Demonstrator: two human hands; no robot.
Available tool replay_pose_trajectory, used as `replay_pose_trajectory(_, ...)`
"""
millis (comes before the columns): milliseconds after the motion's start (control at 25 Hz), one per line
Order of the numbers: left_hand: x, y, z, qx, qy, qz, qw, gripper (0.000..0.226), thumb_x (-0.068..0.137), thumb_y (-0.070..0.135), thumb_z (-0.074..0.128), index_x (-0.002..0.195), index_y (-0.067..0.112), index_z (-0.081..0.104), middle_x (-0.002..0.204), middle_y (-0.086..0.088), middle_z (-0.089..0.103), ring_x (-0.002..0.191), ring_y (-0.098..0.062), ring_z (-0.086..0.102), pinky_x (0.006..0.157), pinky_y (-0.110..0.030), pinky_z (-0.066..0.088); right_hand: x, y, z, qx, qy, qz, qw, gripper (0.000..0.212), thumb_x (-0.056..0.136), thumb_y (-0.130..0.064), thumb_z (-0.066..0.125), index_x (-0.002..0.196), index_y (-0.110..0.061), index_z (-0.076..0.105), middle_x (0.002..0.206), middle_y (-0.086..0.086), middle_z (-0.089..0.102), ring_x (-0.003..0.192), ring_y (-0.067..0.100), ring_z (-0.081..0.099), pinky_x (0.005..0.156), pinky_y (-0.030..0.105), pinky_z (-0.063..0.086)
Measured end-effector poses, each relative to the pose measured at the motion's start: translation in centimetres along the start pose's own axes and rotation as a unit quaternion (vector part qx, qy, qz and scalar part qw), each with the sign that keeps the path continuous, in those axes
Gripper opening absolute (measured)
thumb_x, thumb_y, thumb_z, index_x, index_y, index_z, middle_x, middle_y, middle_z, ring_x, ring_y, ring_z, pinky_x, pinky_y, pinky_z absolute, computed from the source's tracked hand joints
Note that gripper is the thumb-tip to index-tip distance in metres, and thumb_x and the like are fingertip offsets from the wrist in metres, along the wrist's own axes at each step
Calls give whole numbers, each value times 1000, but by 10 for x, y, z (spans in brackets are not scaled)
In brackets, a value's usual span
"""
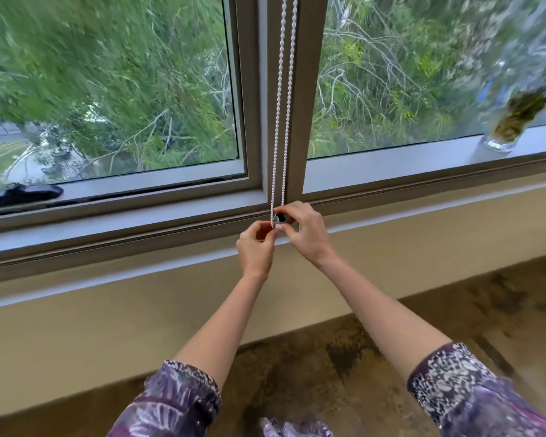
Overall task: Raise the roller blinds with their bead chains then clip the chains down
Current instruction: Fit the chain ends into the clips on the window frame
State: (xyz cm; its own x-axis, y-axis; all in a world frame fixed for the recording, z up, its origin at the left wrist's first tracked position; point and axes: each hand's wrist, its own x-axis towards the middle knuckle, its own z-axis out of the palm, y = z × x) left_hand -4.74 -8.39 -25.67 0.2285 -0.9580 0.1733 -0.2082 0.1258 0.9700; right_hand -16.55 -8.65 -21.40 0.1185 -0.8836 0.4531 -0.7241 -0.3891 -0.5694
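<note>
Working at the foot of the grey central window post, we are pinching the white plastic bead chain (279, 121), whose long axis is running straight up toward twelve o'clock from our hands. Our left hand (255, 247) is grasping the loop's bottom end, and our right hand (303, 230), at its two o'clock and touching it, is gripping the small dark clip (280, 218) on the sill frame. Both are equally near; seating the loop looks imminent.
</note>
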Motion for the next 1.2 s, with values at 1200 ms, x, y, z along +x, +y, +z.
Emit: replay_pose_trajectory(1200, -9, -11, 33, 15, -111, -45, 993, 30, 81, 8, 71, 110, 14, 65, 104, 1, 71, 89, -12, 68, 91, -38, 55, -12, 46, -34, -78, -45, 64, 994, 23, 76, -19, 75, 98, -18, 70, 89, -2, 74, 81, 19, 55, 73, 28, 43)
